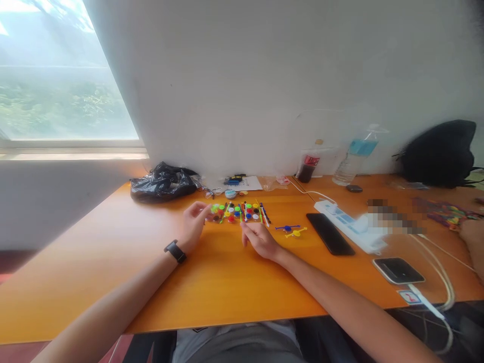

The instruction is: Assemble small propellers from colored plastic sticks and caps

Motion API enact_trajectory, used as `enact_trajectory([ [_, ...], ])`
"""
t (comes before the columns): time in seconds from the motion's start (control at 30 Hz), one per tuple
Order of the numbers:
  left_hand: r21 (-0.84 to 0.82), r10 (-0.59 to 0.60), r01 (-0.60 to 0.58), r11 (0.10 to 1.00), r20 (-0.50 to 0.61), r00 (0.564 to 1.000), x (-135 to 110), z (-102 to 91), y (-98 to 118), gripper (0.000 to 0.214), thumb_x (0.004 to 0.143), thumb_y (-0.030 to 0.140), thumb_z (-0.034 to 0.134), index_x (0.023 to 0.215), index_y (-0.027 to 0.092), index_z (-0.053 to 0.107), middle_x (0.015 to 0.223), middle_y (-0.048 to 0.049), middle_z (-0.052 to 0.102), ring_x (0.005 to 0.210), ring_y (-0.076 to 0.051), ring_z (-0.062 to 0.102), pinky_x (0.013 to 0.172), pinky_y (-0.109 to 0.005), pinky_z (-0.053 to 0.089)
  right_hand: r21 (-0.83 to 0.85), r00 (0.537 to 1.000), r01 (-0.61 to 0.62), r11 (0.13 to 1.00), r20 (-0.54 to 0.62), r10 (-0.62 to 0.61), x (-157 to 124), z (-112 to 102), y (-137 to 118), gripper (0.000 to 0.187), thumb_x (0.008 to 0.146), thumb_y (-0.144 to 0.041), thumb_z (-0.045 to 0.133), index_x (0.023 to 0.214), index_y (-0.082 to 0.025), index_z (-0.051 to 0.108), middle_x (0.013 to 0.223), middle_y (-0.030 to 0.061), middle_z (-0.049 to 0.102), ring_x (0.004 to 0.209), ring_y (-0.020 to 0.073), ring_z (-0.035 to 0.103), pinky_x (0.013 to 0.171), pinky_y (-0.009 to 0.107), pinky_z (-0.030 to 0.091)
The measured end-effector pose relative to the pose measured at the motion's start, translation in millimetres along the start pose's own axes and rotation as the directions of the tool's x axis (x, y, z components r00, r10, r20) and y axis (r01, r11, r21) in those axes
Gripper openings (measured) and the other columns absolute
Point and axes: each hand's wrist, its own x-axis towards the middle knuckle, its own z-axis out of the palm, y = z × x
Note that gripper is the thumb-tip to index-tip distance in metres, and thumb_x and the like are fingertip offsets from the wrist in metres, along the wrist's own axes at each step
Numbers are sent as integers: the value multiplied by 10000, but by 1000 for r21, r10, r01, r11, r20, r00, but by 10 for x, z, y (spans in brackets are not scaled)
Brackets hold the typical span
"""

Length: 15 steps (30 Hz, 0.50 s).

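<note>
My left hand [194,222], with a dark watch [175,251] on its wrist, is at the left end of a row of small round plastic pieces [231,212] in green, yellow, red, blue, black and white. Its fingers are curled together; what they hold, if anything, is too small to make out. My right hand [261,240] is closed in a pinch at the row's near side, on a thin green plastic stick [241,214]. More thin sticks [264,214] lie among the discs. To the right are a blue spinner-like piece [288,228] and a yellow one [297,233].
A black plastic bag [162,182] sits at the back left. Rightward lie a phone [329,234], a white power strip [346,222], a dark-topped device [399,270] and cables. Bottles [345,169] and a black bag [438,154] stand behind. Another person's arm [474,242] shows at far right.
</note>
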Motion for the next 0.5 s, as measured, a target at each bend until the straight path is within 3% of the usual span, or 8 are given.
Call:
enact_trajectory([
  [0.17, -29, 18, -17, 999, 34, 999, -25, 38, 40, 351, 858, 490, 781, 870, 176, 623, 734, -21, 698, 678, -173, 695, 635, -266, 523, -20, 1000, 3, 1000, -3, -3, -1, 3, 19, 683, 1078, -596, 374, 602, -181, 636, 596, 15, 551, 610, 151, 521, 704, 300, 431],
  [0.27, -111, -33, 50, 993, 146, 989, -34, 57, 51, 342, 845, 465, 803, 885, 176, 624, 814, -36, 728, 739, -180, 715, 732, -307, 571, 3, 1000, 7, 1000, -23, -7, 4, 13, 42, 457, 1066, -539, 451, 934, -184, 707, 668, -17, 526, 610, 141, 490, 638, 278, 401],
  [0.33, -138, -58, 98, 986, 268, 962, -52, 76, 61, 337, 829, 446, 823, 882, 170, 639, 893, -51, 742, 813, -191, 726, 800, -334, 587, 46, 999, 20, 999, -42, -18, 9, 24, 58, 362, 1047, -496, 515, 1239, -210, 625, 727, -37, 516, 614, 134, 480, 610, 259, 391],
  [0.4, -107, -81, 132, 985, 387, 919, -83, 98, 86, 335, 809, 428, 846, 869, 157, 658, 945, -64, 744, 871, -200, 724, 838, -344, 592, 67, 998, 37, 997, -49, -34, 13, 37, 77, 462, 1029, -462, 557, 1425, -232, 502, 772, -41, 521, 633, 132, 489, 615, 248, 403],
  [0.5, -44, -123, 170, 985, 520, 845, -140, 125, 153, 338, 802, 421, 858, 868, 142, 678, 939, -72, 740, 884, -202, 718, 849, -344, 597, 10, 999, 48, 999, -9, -48, 11, 57, 108, 481, 1004, -435, 601, 1435, -233, 534, 789, -31, 551, 657, 133, 509, 626, 247, 419],
])
